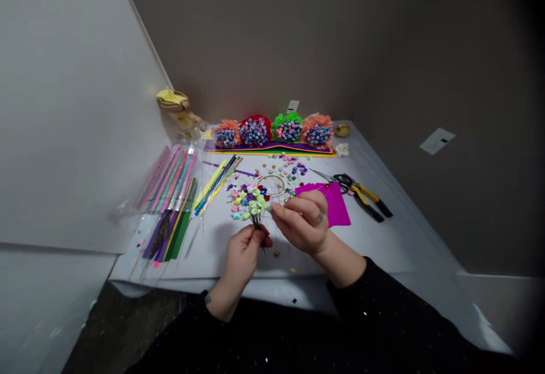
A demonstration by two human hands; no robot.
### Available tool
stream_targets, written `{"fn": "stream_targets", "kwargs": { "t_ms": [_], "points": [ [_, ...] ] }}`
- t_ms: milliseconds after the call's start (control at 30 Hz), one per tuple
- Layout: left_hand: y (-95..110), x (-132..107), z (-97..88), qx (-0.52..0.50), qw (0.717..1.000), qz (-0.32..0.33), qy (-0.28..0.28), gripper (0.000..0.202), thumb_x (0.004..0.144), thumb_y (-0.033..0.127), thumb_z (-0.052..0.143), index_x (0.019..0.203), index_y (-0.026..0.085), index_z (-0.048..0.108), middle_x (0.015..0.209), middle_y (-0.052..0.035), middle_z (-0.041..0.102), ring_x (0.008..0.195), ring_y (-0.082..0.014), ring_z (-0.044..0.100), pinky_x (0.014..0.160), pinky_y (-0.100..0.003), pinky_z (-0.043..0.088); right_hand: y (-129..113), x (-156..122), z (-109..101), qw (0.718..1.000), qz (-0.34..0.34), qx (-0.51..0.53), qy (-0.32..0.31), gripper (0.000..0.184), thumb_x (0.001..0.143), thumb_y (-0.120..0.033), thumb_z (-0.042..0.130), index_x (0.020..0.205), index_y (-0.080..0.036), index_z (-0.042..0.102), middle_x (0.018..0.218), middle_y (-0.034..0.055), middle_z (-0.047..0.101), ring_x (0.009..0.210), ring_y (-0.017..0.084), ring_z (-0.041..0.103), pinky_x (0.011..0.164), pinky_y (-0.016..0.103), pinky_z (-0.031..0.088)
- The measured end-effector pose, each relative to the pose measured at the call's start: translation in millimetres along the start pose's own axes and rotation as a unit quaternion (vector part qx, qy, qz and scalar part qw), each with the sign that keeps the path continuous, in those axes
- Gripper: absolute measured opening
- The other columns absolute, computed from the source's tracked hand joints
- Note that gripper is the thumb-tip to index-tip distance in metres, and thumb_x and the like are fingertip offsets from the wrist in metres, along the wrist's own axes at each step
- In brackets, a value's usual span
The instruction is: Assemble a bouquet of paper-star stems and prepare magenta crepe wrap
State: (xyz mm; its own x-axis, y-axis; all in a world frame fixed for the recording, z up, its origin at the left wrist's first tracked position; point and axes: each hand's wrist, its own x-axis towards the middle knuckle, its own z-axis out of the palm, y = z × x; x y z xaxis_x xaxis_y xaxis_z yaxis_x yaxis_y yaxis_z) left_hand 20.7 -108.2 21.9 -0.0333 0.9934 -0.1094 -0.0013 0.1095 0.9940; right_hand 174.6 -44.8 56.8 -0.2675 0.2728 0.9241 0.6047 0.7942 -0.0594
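Your left hand (244,249) has a narrow grip, thumb and fingers closed round the wire stems (257,222) of the star bunch (249,199). The bunch sits over the near half of the counter (383,249), about mid-width, heads just above that grip. Stem tips poke out below your fingers.

Long axis: stems run close to upright in view, heads at the far end, tips toward you. Heads fan out and lean left, so the pale green stars sit on the side facing your right hand (304,218).

Right hand: fingertips drawn close together, just right of the green stars and above the left grip. From there the bunch lies directly left. I can't tell whether that grip pinches a star or wire, or touches the bunch. Left is the nearer hand at the stems; right is close beside the heads.

Around it: hoop (271,176) just behind the heads, magenta paper (340,209) partly under your right hand in view, scissors (338,180) and pliers (368,197) farther right. Small bell (276,253) lies near the stem tips, on your side.
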Motion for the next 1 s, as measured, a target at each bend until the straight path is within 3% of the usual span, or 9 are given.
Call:
{"fn": "stream_targets", "kwargs": {
  "t_ms": [133, 267, 367, 467, 533, 633, 733, 800, 1000],
  "points": [
    [-0.9, -5.3, 5.9, -0.015, 1.0, -0.019, -0.015, 0.029, 0.085, 0.039, 0.051, 0.071, 0.016, 0.059, 0.062, -0.0006, 0.062, 0.06, -0.0124, 0.056, 0.06, -0.023, 0.043, 0.0, -8.6, 7.6, 0.999, -0.022, -0.012, 0.032, 0.026, 0.076, -0.016, 0.068, 0.098, -0.027, 0.06, 0.079, 0.0015, 0.054, 0.077, 0.017, 0.047, 0.067, 0.033, 0.042],
    [-8.4, -3.4, -1.7, -0.054, 0.998, -0.02, 0.022, 0.031, 0.082, 0.045, 0.055, 0.076, 0.015, 0.061, 0.062, -0.0009, 0.061, 0.06, -0.0128, 0.057, 0.061, -0.024, 0.045, 3.3, -7.8, 5.6, 0.996, 0.091, 0.021, -0.009, 0.029, 0.079, -0.02, 0.065, 0.105, -0.024, 0.055, 0.088, 0.0044, 0.055, 0.085, 0.019, 0.049, 0.075, 0.036, 0.044],
    [-13.5, 0.8, -17.1, -0.104, 0.991, -0.032, 0.072, 0.032, 0.079, 0.047, 0.06, 0.081, 0.015, 0.06, 0.064, -0.0006, 0.062, 0.061, -0.0128, 0.059, 0.063, -0.025, 0.048, 9.8, -15.2, -1.9, 0.973, 0.099, 0.105, -0.18, 0.012, 0.085, -0.016, 0.055, 0.095, -0.022, 0.058, 0.084, 0.0034, 0.057, 0.08, 0.017, 0.05, 0.072, 0.032, 0.042],
    [-15.4, 3.2, -30.6, -0.135, 0.985, -0.04, 0.101, 0.032, 0.075, 0.046, 0.065, 0.08, 0.016, 0.06, 0.064, -0.0001, 0.064, 0.062, -0.0127, 0.061, 0.064, -0.025, 0.049, 11.2, -29.9, -9.3, 0.905, 0.031, 0.163, -0.392, 0.012, 0.087, -0.014, 0.051, 0.088, -0.021, 0.062, 0.084, 0.0041, 0.06, 0.079, 0.016, 0.049, 0.069, 0.029, 0.04],
    [-16.5, 3.2, -34.6, -0.144, 0.983, -0.046, 0.108, 0.033, 0.073, 0.047, 0.067, 0.079, 0.015, 0.06, 0.064, -0.0003, 0.064, 0.062, -0.0129, 0.061, 0.064, -0.025, 0.05, 6.7, -37.1, -12.6, 0.862, -0.004, 0.163, -0.479, 0.012, 0.087, -0.017, 0.052, 0.093, -0.02, 0.063, 0.087, 0.0055, 0.061, 0.082, 0.018, 0.049, 0.069, 0.029, 0.039],
    [-20.6, 1.7, -34.2, -0.144, 0.982, -0.053, 0.109, 0.033, 0.072, 0.047, 0.068, 0.079, 0.015, 0.06, 0.063, -0.0001, 0.064, 0.061, -0.0124, 0.061, 0.062, -0.024, 0.05, -3.8, -38.5, -14.5, 0.817, -0.031, 0.16, -0.553, 0.015, 0.087, -0.019, 0.054, 0.1, -0.018, 0.062, 0.089, 0.0068, 0.06, 0.083, 0.018, 0.049, 0.069, 0.029, 0.04],
    [-25.8, -0.1, -31.4, -0.138, 0.984, -0.05, 0.101, 0.033, 0.074, 0.047, 0.066, 0.081, 0.015, 0.06, 0.064, 0.0, 0.063, 0.061, -0.0121, 0.06, 0.062, -0.024, 0.049, -11.1, -35.0, -13.9, 0.797, -0.046, 0.147, -0.584, 0.013, 0.089, -0.016, 0.05, 0.095, -0.017, 0.062, 0.089, 0.0073, 0.06, 0.081, 0.018, 0.051, 0.067, 0.029, 0.04],
    [-27.4, -1.1, -30.3, -0.131, 0.986, -0.045, 0.091, 0.032, 0.076, 0.047, 0.064, 0.082, 0.015, 0.06, 0.065, -0.0005, 0.063, 0.062, -0.0124, 0.06, 0.063, -0.024, 0.049, -12.7, -35.2, -12.7, 0.8, -0.055, 0.131, -0.583, 0.013, 0.09, -0.016, 0.048, 0.09, -0.016, 0.061, 0.087, 0.0068, 0.06, 0.08, 0.017, 0.053, 0.064, 0.028, 0.039],
    [-23.4, -3.1, -27.8, -0.116, 0.988, -0.054, 0.087, 0.032, 0.077, 0.047, 0.063, 0.079, 0.015, 0.059, 0.064, -0.0006, 0.064, 0.061, -0.0123, 0.06, 0.063, -0.024, 0.049, -11.5, -49.8, -7.4, 0.863, -0.091, 0.1, -0.486, 0.015, 0.09, -0.014, 0.048, 0.08, -0.018, 0.059, 0.075, 0.0029, 0.059, 0.068, 0.015, 0.051, 0.055, 0.027, 0.036]
  ]
}}
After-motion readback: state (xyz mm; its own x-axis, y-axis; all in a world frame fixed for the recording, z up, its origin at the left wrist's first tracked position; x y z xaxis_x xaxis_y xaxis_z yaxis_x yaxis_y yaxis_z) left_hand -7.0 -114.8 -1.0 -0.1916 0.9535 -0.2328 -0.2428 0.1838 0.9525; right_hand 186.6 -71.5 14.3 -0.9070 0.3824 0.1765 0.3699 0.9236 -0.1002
